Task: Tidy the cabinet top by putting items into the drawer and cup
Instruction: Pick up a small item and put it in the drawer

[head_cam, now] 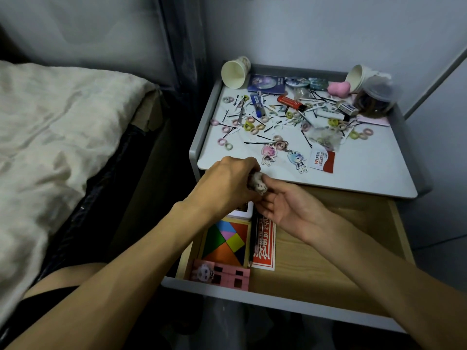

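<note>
Curling round a small speckled lump (258, 184) (what it is, I cannot tell), the left hand (222, 183) holds it knuckles-up above the open drawer (316, 248). The right hand (285, 208) lies palm-up just beneath, fingers loosely spread, thumb touching it.

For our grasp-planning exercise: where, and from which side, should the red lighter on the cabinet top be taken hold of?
Pinch the red lighter across its long narrow sides at mid-body, coming from above. It lies flat on the cabinet top, so only its top and edges are free.
</note>
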